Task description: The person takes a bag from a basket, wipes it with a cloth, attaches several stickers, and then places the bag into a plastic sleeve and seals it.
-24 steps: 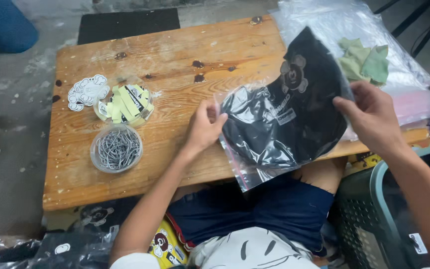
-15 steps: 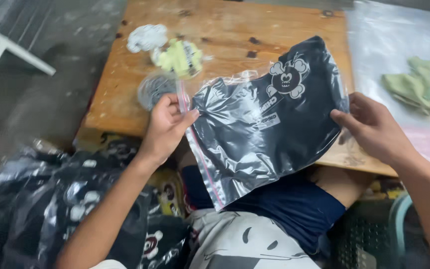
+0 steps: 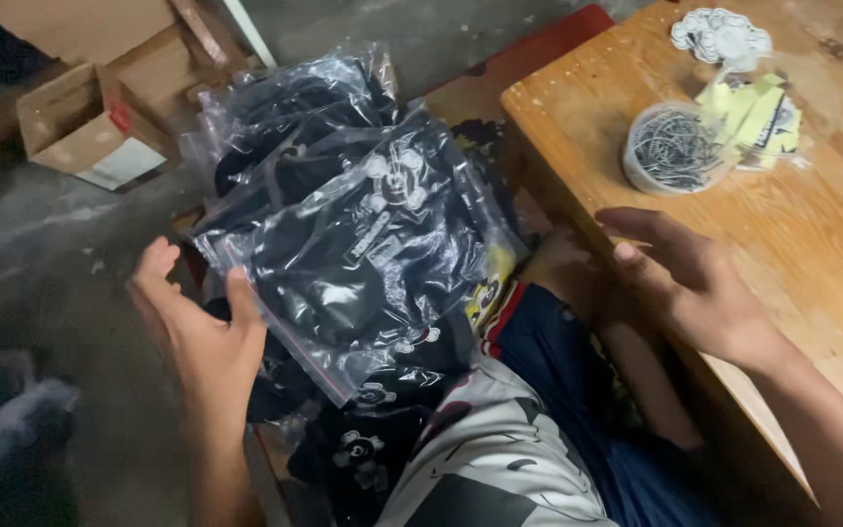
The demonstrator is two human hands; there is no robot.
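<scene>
Clear slick plastic bag [image 3: 363, 254] w/ black garment, atop the bagged pile at person's left: prob. light, floppy, slippery; best held by edges. Left hand [image 3: 197, 332] fingers spread, thumb touching bag edge. Right hand [image 3: 695, 283] released, over tabletop [image 3: 831, 244] edge.

1. A low wooden table [image 3: 734, 244] stands at the right, its pale top stained and marked with dark knots.
2. On its far part sits a round clear tub of small metal clips [image 3: 673, 148].
3. Just right of that tub, touching it, lies a clear packet of yellow-green tags [image 3: 758, 107].
4. Farther off, near the table's far edge, lies a heap of white round stickers [image 3: 721, 31].
5. The grey concrete floor [image 3: 70, 244] spreads out at the left.
6. On the floor, far left, sit open cardboard boxes [image 3: 80, 127].
7. Beside the table's left edge, a pile of clear bags holding black cloth [image 3: 343, 224] lies on the floor.
</scene>
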